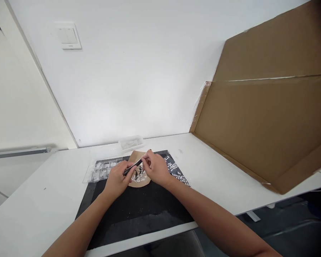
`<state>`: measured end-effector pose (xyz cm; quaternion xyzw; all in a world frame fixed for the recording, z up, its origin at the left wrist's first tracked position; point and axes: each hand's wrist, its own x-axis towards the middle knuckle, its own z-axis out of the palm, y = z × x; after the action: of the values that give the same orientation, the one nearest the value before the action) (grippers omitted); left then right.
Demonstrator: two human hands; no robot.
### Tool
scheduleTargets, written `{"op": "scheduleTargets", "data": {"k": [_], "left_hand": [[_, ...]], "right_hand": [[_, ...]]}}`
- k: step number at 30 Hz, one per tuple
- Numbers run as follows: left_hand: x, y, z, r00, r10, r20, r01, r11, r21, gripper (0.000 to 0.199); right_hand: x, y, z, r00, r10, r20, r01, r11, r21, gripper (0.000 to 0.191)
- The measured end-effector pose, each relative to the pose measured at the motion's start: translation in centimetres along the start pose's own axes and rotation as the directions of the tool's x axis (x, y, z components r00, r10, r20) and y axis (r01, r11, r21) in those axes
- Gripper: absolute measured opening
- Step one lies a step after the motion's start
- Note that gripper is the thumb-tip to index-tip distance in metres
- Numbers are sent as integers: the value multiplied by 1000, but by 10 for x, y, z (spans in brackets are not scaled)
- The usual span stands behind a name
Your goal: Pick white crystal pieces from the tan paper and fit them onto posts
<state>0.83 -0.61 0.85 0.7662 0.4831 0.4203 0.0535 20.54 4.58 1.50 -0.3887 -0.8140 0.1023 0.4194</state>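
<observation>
Left hand (119, 177) and right hand (154, 167) were both clamped on a slim dark object (132, 167), fingers closed; it lay between them, above the brown paper piece (139, 183).

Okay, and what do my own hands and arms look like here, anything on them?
Your left hand and right hand are bare, with no gloves. Neither wrist shows a watch, bracelet or band, and no sleeve covers the visible part of either forearm. I see no markings, though small details like a thin ring are hard to make out.
</observation>
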Motion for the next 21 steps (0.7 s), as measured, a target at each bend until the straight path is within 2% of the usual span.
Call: {"op": "scheduleTargets", "data": {"k": [4, 6, 14, 21], "left_hand": [[0, 1, 0, 1000, -12, -6, 12, 1000, -12, 21], [0, 1, 1, 1000, -19, -12, 19, 1000, -17, 21], [0, 1, -2, 998, -35, -58, 34, 999, -14, 20], [0, 3, 0, 998, -32, -60, 30, 999, -21, 20]], "right_hand": [[6, 14, -7, 982, 142, -124, -143, 990, 2, 14], [8, 20, -10, 972, 179, -153, -177, 984, 32, 16], [6, 14, -10, 971, 184, -152, -164, 977, 134, 15], [6, 10, -11, 949, 179, -261, -156, 982, 108, 14]]}}
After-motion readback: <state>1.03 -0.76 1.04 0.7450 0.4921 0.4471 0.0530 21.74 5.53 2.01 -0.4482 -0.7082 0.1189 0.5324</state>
